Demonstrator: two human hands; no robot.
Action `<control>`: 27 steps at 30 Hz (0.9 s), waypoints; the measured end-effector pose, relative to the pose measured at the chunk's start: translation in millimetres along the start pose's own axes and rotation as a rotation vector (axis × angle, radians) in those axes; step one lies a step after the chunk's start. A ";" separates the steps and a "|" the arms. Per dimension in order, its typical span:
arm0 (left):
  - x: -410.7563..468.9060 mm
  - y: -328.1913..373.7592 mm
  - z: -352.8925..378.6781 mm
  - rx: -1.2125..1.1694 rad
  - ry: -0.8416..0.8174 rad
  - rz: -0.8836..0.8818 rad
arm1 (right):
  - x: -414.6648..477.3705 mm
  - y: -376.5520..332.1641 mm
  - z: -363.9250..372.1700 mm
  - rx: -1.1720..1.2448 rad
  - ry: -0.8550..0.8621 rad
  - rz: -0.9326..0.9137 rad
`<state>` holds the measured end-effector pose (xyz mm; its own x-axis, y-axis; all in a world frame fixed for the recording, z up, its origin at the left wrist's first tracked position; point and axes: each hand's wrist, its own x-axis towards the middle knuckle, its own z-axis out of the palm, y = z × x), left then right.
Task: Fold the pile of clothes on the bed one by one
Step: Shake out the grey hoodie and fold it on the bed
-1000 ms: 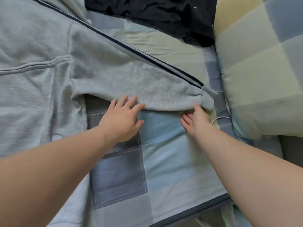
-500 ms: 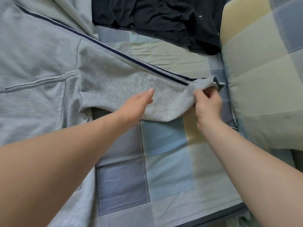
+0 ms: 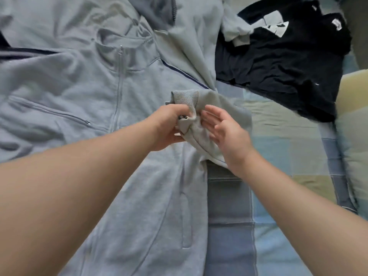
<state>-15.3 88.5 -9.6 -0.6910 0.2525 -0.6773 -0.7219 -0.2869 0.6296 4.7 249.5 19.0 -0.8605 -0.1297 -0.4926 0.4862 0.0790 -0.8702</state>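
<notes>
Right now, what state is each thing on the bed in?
hoodie: spread out, front up, zipped
sleeve: bunched, held over the hoodie's front
left hand: grips the sleeve
right hand: open, fingers against the sleeve
black shirt: crumpled, not folded

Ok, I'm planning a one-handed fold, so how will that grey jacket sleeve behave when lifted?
Probably floppy: the sleeve bunches and droops where the left hand grips it. Its thick folds look soft, so it likely stays where laid.

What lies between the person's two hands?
In the head view, the grey jacket's sleeve lies there: the left hand grips it, and the flat right hand touches it.
</notes>
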 end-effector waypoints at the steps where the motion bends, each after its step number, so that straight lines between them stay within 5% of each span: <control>1: -5.2 3.5 -24.9 -0.032 0.034 -0.005 | 4.3 -1.1 21.8 0.029 -0.012 0.023; 12: -92.3 35.3 -294.4 -0.127 0.148 0.000 | 40.9 14.5 315.9 0.238 -0.303 0.217; 17: -131.9 41.8 -389.4 -0.094 0.397 0.046 | 43.5 15.6 421.2 0.235 -0.397 0.312; 27: -216.2 100.7 -591.8 -0.084 0.606 0.222 | 50.7 -6.7 650.6 -0.039 -0.470 0.111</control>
<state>82.3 -541.9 -25.0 -0.6632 -0.3802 -0.6446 -0.5420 -0.3500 0.7640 56.6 -400.7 -3.4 -0.6377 -0.5499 -0.5395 0.5579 0.1532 -0.8157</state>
